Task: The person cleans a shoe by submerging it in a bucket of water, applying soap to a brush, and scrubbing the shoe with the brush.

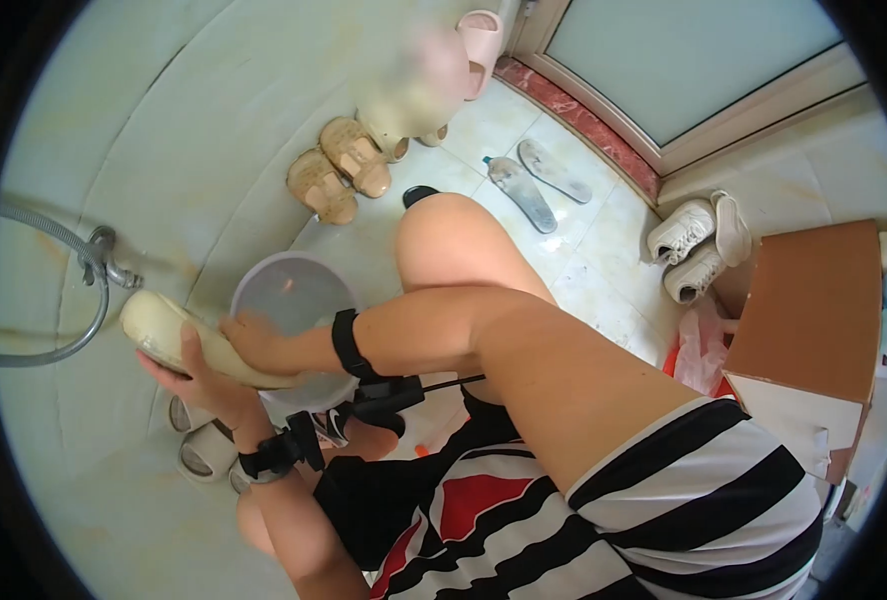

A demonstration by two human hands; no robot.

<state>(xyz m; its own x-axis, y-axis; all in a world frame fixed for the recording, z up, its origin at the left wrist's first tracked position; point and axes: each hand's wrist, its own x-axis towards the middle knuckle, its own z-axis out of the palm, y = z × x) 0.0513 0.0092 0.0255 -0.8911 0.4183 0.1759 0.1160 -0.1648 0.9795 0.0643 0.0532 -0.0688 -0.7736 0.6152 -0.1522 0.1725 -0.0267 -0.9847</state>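
Note:
A cream-coloured shoe [156, 325] is held at a slant beside the grey-white basin [251, 275], its near end over the basin's rim. My left hand [204, 385] grips the shoe from below, with the thumb over its side and the fingers around the sole. My right hand [254, 345] is at the shoe's upper side, close to the basin; its fingers are smeared by motion and partly hidden, so I cannot make out what they hold. Water appears to fill the basin. Both wrists wear black straps with small devices.
Tan slippers [356, 157] stand along the wall, and grey insoles [524, 195] lie on the tiles. White sneakers [683, 232] and a brown cardboard box [804, 320] are at the right. A tap with a hose [104, 260] is on the left wall, near a glass door [694, 70] opposite.

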